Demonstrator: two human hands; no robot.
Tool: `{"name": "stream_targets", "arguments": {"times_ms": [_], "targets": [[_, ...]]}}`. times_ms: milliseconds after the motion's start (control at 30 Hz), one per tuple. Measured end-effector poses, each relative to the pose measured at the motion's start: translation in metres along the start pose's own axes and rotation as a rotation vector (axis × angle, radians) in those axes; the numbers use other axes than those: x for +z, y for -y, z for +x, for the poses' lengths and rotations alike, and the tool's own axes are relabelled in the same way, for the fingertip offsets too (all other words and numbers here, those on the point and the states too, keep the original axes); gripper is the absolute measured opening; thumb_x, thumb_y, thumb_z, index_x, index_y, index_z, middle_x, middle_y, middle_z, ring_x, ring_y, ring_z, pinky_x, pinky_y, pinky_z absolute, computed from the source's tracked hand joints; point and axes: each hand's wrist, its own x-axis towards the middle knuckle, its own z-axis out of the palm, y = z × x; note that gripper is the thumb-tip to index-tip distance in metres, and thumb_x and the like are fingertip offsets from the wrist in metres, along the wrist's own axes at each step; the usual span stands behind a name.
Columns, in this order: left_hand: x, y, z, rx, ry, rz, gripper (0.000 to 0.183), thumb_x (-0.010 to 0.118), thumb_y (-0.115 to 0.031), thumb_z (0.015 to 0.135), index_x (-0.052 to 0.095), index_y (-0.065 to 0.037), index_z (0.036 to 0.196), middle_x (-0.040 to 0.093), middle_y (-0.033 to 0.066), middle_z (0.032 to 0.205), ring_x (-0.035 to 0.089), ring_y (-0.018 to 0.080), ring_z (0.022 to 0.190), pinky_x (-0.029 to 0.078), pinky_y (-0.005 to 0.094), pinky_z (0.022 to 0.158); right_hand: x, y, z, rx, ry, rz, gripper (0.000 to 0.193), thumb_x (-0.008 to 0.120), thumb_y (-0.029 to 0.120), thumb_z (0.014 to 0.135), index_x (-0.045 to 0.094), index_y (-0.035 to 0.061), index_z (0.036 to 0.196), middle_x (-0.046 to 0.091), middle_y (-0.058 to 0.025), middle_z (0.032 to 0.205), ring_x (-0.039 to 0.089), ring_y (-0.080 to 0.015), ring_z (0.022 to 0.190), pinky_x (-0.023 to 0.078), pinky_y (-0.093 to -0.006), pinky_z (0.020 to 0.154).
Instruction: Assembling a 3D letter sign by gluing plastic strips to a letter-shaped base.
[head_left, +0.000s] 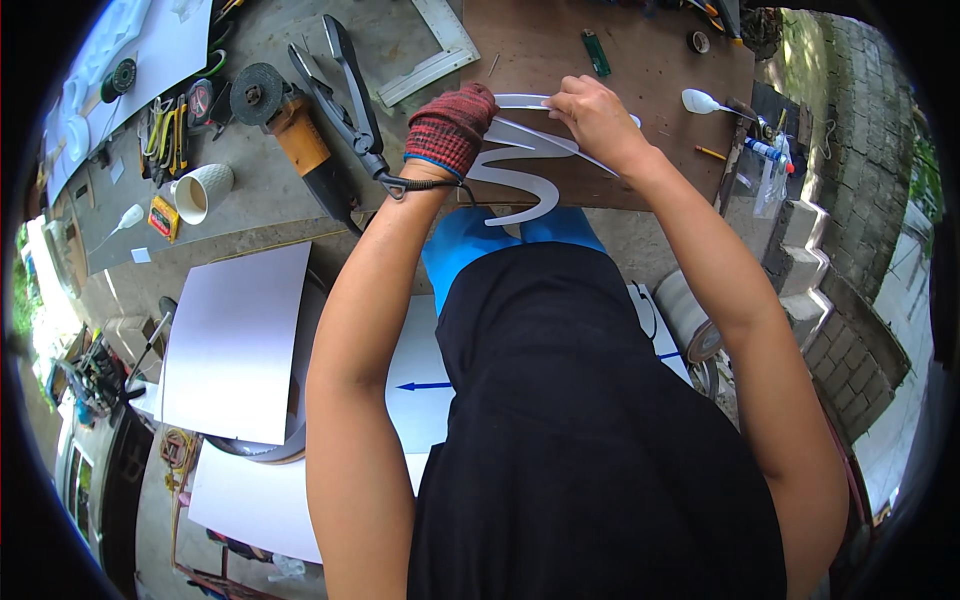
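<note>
My left hand (455,125), in a red and black knitted glove, is closed at the left end of a thin white strip (521,101). My bare right hand (592,112) pinches the same strip farther right, thumb and fingers together. Just below both hands lies a white curved cut-out (540,190) with sweeping, letter-like bends, partly over the table's near edge. How the strip meets the cut-out is hard to make out. Left of my gloved hand rests a black flat iron (350,100), its arms spread apart. Beside that is an orange angle grinder (300,140) with a worn disc.
A metal square (445,55) and a green lighter (596,53) lie toward the back. A white mug (203,193) and several cutter knives (165,135) are at left. At right are a white nozzle bottle (700,102) and a pencil (710,152). White sheets (235,340) sit lower left.
</note>
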Motion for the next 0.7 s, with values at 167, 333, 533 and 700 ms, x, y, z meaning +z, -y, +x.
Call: {"name": "stream_targets", "arguments": {"times_ms": [167, 333, 533, 700], "targets": [[-0.002, -0.002, 0.0, -0.009, 0.007, -0.029, 0.017, 0.055, -0.019, 0.095, 0.065, -0.009, 0.103, 0.066, 0.0152, 0.099, 0.067, 0.0342, 0.09, 0.053, 0.0437, 0.077, -0.007, -0.001, -0.002, -0.004, 0.023, -0.025, 0.008, 0.069, 0.008, 0.084, 0.072, 0.002, 0.088, 0.063, -0.0107, 0.084, 0.061, -0.03, 0.084, 0.052, -0.0409, 0.079], [-0.002, -0.002, 0.0, -0.01, -0.015, -0.05, 0.016, 0.059, -0.008, 0.086, 0.066, -0.008, 0.1, 0.068, 0.0158, 0.098, 0.067, 0.0358, 0.093, 0.054, 0.0461, 0.078, -0.018, -0.002, -0.011, 0.066, 0.014, -0.031, 0.01, 0.069, 0.009, 0.085, 0.073, 0.0023, 0.09, 0.063, -0.0103, 0.086, 0.061, -0.0292, 0.085, 0.052, -0.0405, 0.081], [0.0, -0.001, 0.0, 0.006, -0.042, -0.031, 0.014, 0.058, -0.007, 0.086, 0.065, -0.008, 0.099, 0.067, 0.0158, 0.095, 0.068, 0.0357, 0.09, 0.055, 0.0456, 0.075, -0.014, 0.001, -0.015, 0.09, 0.005, -0.055, 0.011, 0.07, 0.01, 0.085, 0.074, 0.0026, 0.092, 0.063, -0.0101, 0.087, 0.061, -0.0283, 0.087, 0.052, -0.0402, 0.081], [0.0, -0.001, 0.0, 0.005, -0.018, -0.003, 0.012, 0.057, -0.013, 0.09, 0.065, -0.009, 0.099, 0.066, 0.0154, 0.095, 0.067, 0.0352, 0.088, 0.054, 0.045, 0.075, 0.0, 0.012, -0.002, 0.03, -0.042, -0.018, 0.01, 0.069, 0.01, 0.085, 0.073, 0.0033, 0.091, 0.062, -0.0101, 0.086, 0.061, -0.0291, 0.086, 0.051, -0.041, 0.081]]}}
